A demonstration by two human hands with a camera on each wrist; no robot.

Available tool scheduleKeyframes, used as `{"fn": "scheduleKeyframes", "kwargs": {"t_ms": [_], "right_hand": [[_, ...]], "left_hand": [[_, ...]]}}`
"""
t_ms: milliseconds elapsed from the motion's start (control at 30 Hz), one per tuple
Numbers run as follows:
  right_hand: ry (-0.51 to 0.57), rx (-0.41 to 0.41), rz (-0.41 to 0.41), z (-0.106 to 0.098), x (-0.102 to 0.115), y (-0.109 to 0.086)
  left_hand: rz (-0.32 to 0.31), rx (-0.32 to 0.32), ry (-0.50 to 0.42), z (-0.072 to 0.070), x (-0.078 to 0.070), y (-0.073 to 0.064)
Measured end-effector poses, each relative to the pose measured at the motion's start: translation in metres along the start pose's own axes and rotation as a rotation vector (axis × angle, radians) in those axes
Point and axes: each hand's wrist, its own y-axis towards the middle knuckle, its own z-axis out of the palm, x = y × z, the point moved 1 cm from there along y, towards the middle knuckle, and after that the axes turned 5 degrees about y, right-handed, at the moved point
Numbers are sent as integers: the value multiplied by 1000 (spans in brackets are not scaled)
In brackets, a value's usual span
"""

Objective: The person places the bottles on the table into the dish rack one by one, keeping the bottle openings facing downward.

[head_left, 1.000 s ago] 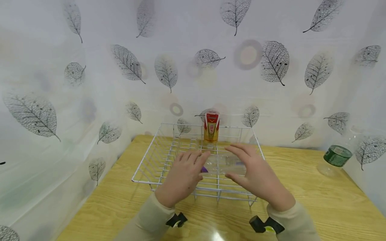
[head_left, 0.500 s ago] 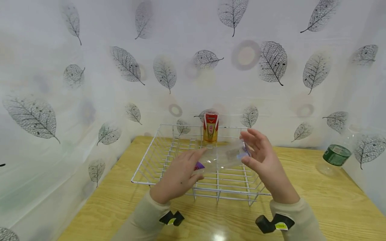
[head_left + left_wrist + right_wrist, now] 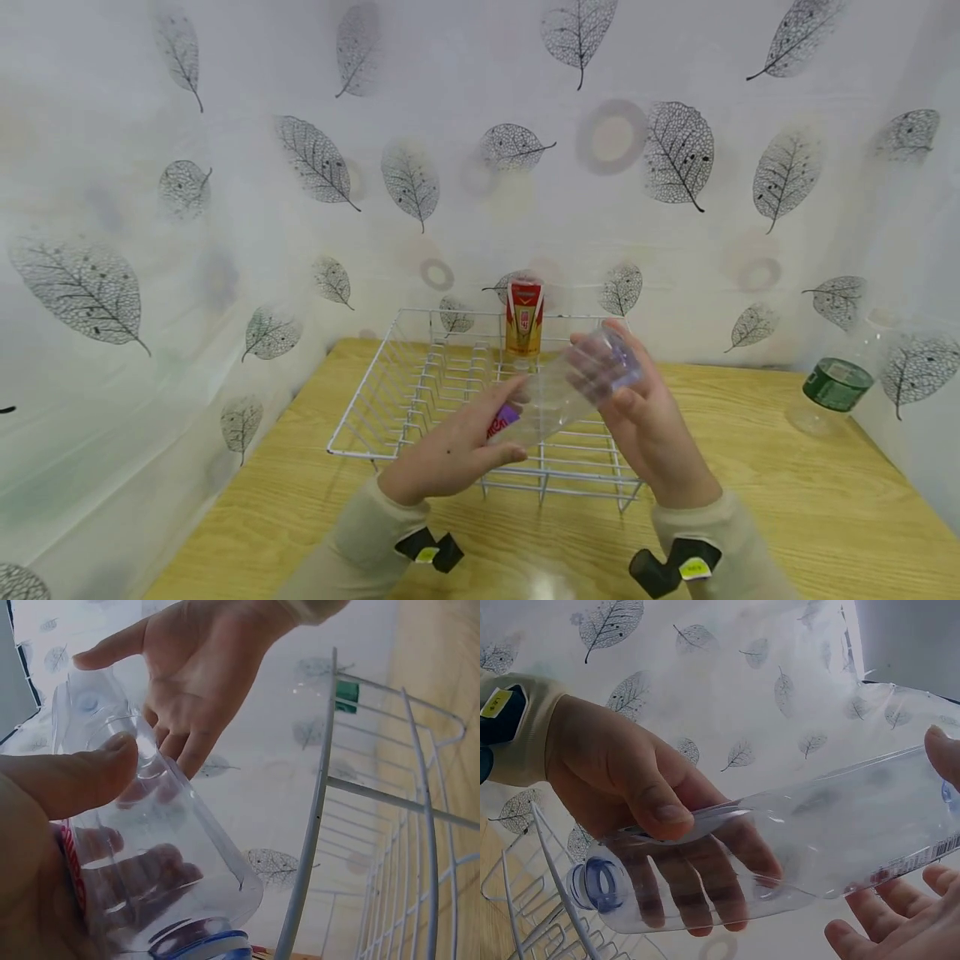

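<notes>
Uncapped clear plastic bottle (image 3: 551, 408), tilted above white wire rack (image 3: 364, 380); left hand (image 3: 453, 446) clasping its neck half; right hand (image 3: 643, 425) loosely spread about its base; I would squeeze gently, thin walls likely denting

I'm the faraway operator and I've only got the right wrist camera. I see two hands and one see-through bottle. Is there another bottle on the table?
Observer: Yes! The head view shows a green-labelled plastic bottle on the wood-grain table, to the right of the white wire rack.
Operator: Cool! And what's past the bottle in the hands?
Observer: Beyond the clear plastic bottle that the left hand grips, there's a red-and-gold package at the rack's far edge. I can't tell whether it's inside or just behind.
</notes>
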Motion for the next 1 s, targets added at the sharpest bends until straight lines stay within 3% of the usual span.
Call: {"fn": "scheduleKeyframes", "kwargs": {"t_ms": [233,500,700,1000], "right_hand": [[51,131,-52,10,1,3],[50,122,-72,15,7,3],[19,93,-53,15,8,4],[-2,64,-49,11,12,4]], "left_hand": [[55,77,-131,5,-6,0],[60,163,-246,13,-9,5],[56,159,-245,15,-6,4],[-66,60,-111,-7,13,-9]]}}
